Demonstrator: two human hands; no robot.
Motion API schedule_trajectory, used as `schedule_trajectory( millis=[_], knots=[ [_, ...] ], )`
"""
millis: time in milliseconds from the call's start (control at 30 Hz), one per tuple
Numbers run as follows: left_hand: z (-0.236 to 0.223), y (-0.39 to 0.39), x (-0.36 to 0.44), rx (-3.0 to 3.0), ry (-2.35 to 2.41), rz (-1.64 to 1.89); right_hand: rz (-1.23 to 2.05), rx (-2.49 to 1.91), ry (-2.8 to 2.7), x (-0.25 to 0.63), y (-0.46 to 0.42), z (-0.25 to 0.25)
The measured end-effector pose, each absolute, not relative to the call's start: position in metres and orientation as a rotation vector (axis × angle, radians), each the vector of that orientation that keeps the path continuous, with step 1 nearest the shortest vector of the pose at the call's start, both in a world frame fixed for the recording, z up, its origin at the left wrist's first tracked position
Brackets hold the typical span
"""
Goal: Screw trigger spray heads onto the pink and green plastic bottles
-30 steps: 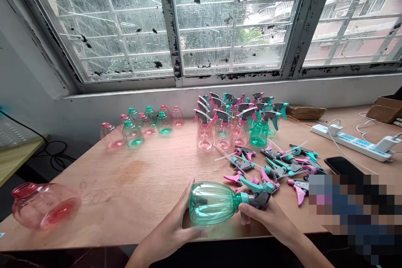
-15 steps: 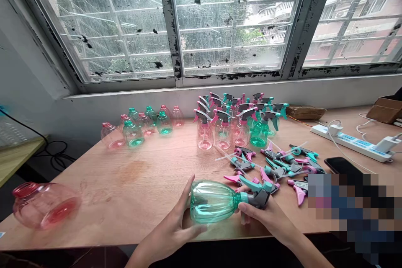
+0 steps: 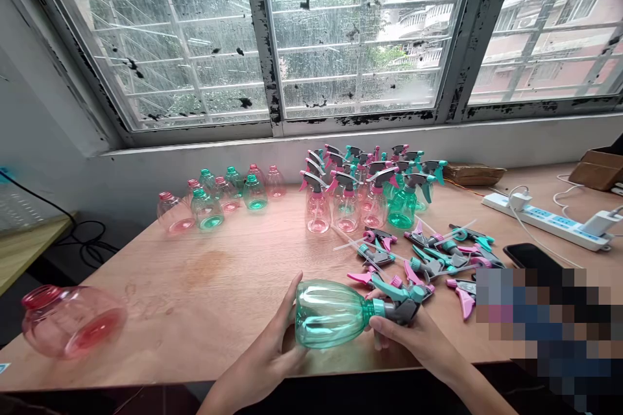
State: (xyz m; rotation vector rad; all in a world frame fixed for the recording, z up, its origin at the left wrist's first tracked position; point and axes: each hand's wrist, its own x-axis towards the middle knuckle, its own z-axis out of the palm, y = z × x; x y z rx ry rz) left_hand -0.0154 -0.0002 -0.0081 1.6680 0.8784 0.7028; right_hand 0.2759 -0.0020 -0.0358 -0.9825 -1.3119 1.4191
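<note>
A clear green spray bottle [image 3: 331, 313] lies sideways in the air over the table's front edge, its grey and teal trigger head [image 3: 402, 301] pointing right. My left hand [image 3: 275, 343] cups the round base end, thumb below and fingers behind. At the neck, my right hand [image 3: 413, 337] grips the teal collar between thumb and fingers. Part of the right fingers is hidden behind the bottle. Just beyond lie several loose trigger heads [image 3: 433, 259] in pink, teal and grey, with thin white tubes.
Several spray bottles with heads [image 3: 345, 211] stand at the back. Headless pink and green bottles [image 3: 207, 211] stand back left; a larger-looking pink bottle [image 3: 73, 321] is front left. A power strip [image 3: 549, 220] and a black phone [image 3: 533, 258] lie right, near a blurred-out patch.
Both hands keep their hold on the green spray bottle. My left thumb has drawn back slightly along its lower side; the rest is nearly still.
</note>
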Motion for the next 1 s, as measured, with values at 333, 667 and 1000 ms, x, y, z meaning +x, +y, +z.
schedule_trajectory(
  millis=[333, 667, 1000],
  knots=[
    [-0.0078, -0.0005, -0.0154, 1.571, 0.910, 0.672, 1.409, -1.008, -1.418, 0.2773, -0.0013, -0.0372],
    [-0.0090, 0.0015, -0.0155, 1.606, 0.888, 0.700, 1.402, -1.027, -1.353, 0.2730, -0.0042, -0.0304],
    [-0.0084, 0.0002, -0.0163, 1.551, 0.947, 0.675, 1.394, -1.019, -1.386, 0.2768, -0.0011, -0.0381]
  ],
)
